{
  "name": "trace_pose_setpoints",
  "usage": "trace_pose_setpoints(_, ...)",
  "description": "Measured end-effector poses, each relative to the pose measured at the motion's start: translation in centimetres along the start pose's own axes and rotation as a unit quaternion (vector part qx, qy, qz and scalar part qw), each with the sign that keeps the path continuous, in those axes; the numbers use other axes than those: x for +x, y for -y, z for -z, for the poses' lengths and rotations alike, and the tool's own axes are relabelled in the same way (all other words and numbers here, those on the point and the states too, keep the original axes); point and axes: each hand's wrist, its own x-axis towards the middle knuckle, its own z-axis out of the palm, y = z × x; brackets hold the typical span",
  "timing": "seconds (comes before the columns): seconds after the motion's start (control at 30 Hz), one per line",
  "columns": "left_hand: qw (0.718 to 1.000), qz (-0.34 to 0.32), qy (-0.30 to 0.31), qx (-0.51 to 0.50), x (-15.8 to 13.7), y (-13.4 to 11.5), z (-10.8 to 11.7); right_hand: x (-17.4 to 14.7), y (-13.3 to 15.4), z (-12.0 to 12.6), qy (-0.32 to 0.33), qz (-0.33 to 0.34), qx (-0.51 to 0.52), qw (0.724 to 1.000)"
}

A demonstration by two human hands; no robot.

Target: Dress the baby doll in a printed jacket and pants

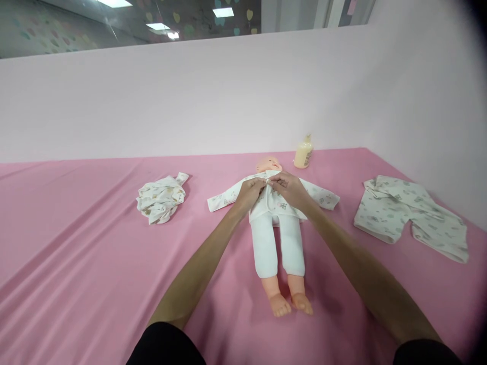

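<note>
Meeting over the doll (265,246), both hands (289,188) pinch the front of its patterned jacket (268,204), wrists angled inward.

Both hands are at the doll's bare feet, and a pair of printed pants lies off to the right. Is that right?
Not quite: the head view shows the left hand and right hand at the upper front of the jacket on the doll, not at its bare feet. The printed pants do lie off to the right.
</note>
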Motion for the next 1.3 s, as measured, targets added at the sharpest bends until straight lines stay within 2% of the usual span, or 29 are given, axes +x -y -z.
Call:
trace_pose_setpoints(0.13,0.998,0.025,0.017,-0.051,0.3,0.1,0.4,-0.2,0.1,-0.2,-0.023,0.083,-0.099,0.991)
trace_pose_setpoints(0.23,0.998,0.030,0.034,-0.049,0.5,0.4,0.6,-0.2,0.4,-0.1,-0.024,0.099,-0.122,0.987)
trace_pose_setpoints(0.33,0.998,0.031,0.041,-0.027,0.6,0.7,0.8,-0.2,0.6,0.3,0.007,0.096,-0.110,0.989)
trace_pose_setpoints(0.43,0.998,0.032,0.042,-0.025,0.6,0.8,0.8,-0.2,0.7,0.6,0.029,0.084,-0.080,0.993)
trace_pose_setpoints(0.7,0.999,0.018,0.035,0.008,0.7,1.0,0.7,-0.2,0.8,0.6,0.030,0.039,-0.056,0.997)
trace_pose_setpoints(1.0,0.999,-0.004,0.033,0.035,0.8,1.5,0.5,-0.3,-0.1,0.0,-0.004,0.017,-0.028,0.999)
trace_pose_setpoints(1.17,0.990,-0.077,0.042,0.107,0.7,1.4,0.7,-0.3,-0.1,0.3,0.011,0.001,0.015,1.000)
trace_pose_setpoints(1.3,0.973,-0.144,0.031,0.180,0.7,1.4,0.7,-0.4,0.0,0.4,0.006,-0.053,0.046,0.998)
